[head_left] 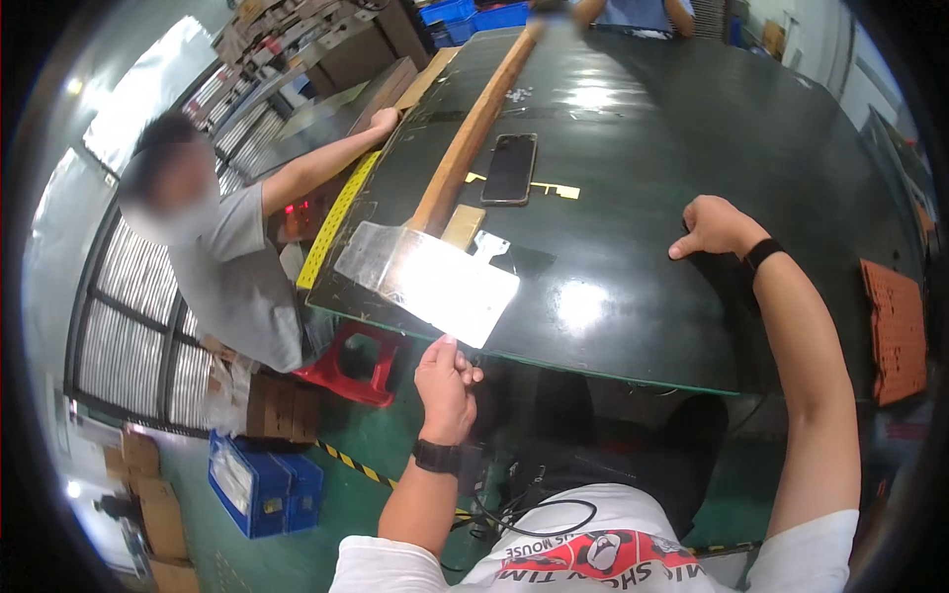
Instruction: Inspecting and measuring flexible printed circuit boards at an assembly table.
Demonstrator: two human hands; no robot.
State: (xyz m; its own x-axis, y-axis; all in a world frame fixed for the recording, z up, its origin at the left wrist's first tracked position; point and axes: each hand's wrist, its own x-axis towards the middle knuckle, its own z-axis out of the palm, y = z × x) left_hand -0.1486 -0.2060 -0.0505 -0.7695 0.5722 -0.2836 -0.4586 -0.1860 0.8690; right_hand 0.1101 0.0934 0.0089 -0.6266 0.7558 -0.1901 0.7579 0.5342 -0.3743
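A shiny silver sheet [450,287] with a small tab lies at the near left edge of the dark table, partly washed out by glare. My left hand [447,390] is at its near edge, fingers curled and closed, a fingertip and thumb pinching the rim. Over the table to the right hovers my right hand [727,229], fingers bent and thumb held apart, with nothing visible in it. Beyond the sheet are a small gold-coloured block [463,227] and a long wooden strip [479,128] running away from me. A dark phone [510,170] lies right of the strip.
Thin yellow pieces [557,190] lie by the phone. A yellow perforated strip [338,219] lines the table's left side, where a person [232,257] rests a hand. Another person [638,15] is at the far end. A red stool [361,366], blue crate [265,484] and orange panel [893,331] stand around.
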